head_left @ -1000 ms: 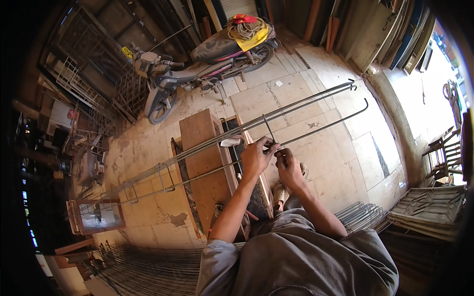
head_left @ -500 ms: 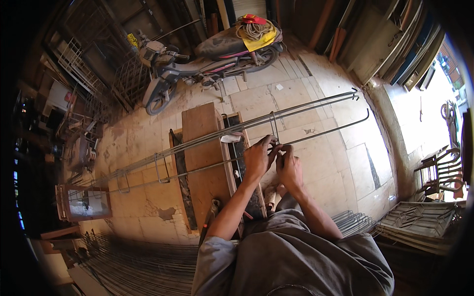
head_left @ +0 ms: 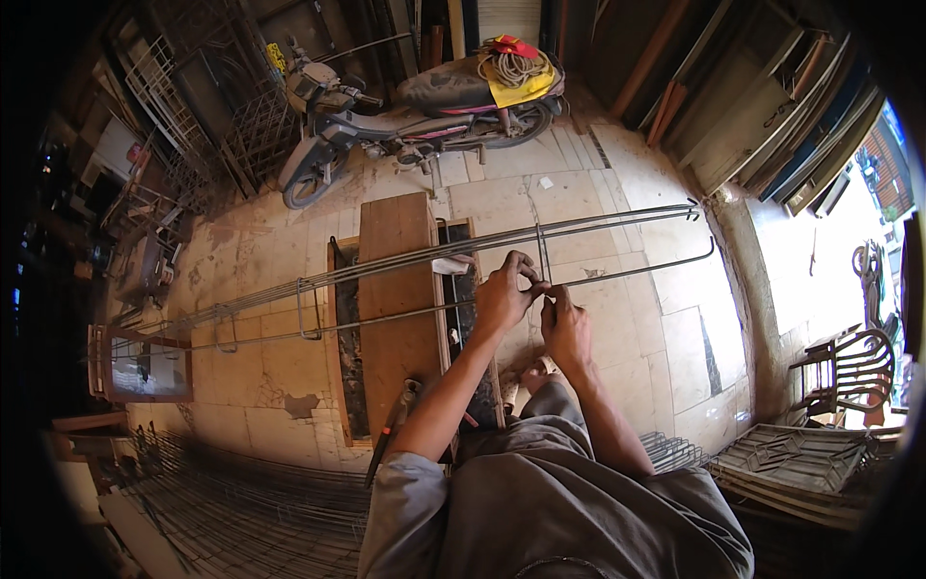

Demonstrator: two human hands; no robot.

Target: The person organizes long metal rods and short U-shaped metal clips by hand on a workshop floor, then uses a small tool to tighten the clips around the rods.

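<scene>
My left hand (head_left: pixel 505 297) and my right hand (head_left: pixel 566 328) meet at the near bar (head_left: pixel 637 273), where the near end of a bent wire stirrup (head_left: pixel 542 253) reaches it. Fingers of both hands are pinched together there, thumbs close to each other. Whatever lies between the fingertips is too small to make out. Several long steel bars (head_left: pixel 617 223) run side by side beyond, passing through the stirrup's far end. Farther left, another stirrup (head_left: pixel 301 307) hangs on the bars. The bars rest across a brown wooden bench (head_left: pixel 395 256), which has a pale crumpled item (head_left: pixel 451 264) beside it.
Pincers (head_left: pixel 395 425) lie against the bench beside my left forearm. A motorbike (head_left: pixel 415 121) carrying coiled rope stands beyond the bars. At left, a framed glass panel (head_left: pixel 145 367) sits under the bar ends. Many thin rods (head_left: pixel 260 502) lie at lower left; a chair (head_left: pixel 854 372) is at right.
The view has shifted slightly, so the bench and bars sit a little differently. Both hands stay at the same joint; the right fingers have moved slightly around it.
</scene>
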